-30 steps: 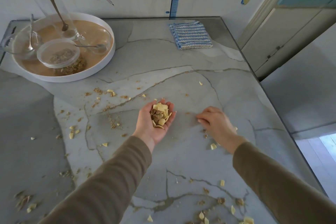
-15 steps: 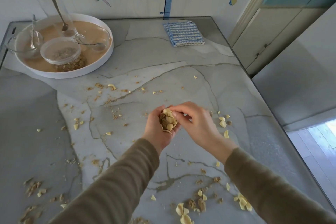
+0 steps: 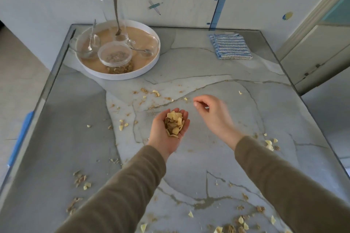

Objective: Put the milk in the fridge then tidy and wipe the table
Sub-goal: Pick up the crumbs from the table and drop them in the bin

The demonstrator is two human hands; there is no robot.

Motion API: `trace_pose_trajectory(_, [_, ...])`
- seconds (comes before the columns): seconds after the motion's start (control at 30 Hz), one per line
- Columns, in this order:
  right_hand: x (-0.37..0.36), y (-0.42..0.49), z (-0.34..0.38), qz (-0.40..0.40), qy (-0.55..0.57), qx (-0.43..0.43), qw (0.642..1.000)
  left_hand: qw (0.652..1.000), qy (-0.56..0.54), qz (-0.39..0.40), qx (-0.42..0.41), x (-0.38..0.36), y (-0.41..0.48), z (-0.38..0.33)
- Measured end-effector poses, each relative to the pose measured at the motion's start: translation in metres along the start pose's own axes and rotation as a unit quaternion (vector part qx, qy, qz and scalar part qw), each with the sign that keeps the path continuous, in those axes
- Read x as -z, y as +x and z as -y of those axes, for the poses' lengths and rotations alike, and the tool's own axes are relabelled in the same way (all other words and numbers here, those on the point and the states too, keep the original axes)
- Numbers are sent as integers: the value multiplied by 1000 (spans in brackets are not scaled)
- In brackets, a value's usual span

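My left hand (image 3: 170, 134) is palm up over the middle of the grey marble table (image 3: 217, 73), cupping a pile of cereal flakes and crumbs (image 3: 173, 122). My right hand (image 3: 212, 113) hovers just to its right and a little farther away, fingers loosely curled downward with nothing visible in them. More spilled flakes and crumbs (image 3: 151, 92) lie beyond the hands, and others (image 3: 233, 227) along the near edge. No milk is in view.
A white round tray (image 3: 149, 66) at the back left holds glass bowls, spoons, a tall glass and a lidded cereal jar (image 3: 115, 58). A blue-and-white striped cloth (image 3: 230, 46) lies at the back right. The wall runs behind the table, a cupboard door stands right.
My right hand has left the pile in my left palm and moved away to the upper right. The left hand stays cupped with the flakes. The view has tilted up.
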State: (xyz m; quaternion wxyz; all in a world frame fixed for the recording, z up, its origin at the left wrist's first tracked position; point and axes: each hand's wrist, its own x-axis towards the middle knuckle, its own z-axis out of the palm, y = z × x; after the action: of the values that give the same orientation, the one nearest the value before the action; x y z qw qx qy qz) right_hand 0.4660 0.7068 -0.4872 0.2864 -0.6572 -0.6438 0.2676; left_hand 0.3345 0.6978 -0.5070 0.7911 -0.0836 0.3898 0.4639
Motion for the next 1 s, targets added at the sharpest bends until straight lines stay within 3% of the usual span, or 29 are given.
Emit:
trace_pose_trajectory(0.17, [-45,47,14,78,-57,45,994,998,-24,-22,-50,22,-2,-43])
trace_pose_trajectory(0.3, [-78,80,21,148,-134,34,979,995,-48,-37,-75,43,-5,-74])
trace_pose_trajectory(0.43, [-95,97,23,155,-181,18,971,992,-61,-56,-92,52,-7,-88])
trace_pose_trajectory(0.7, [-104,96,24,176,-188,67,964,993,-61,-52,-88,49,-3,-85])
trace_pose_trajectory(0.9, [-83,73,39,105,-60,53,991,995,-45,-50,-75,40,-1,-75])
trace_pose_trajectory(1.0, [-66,44,62,87,14,85,992,996,-35,-47,-67,33,0,-64])
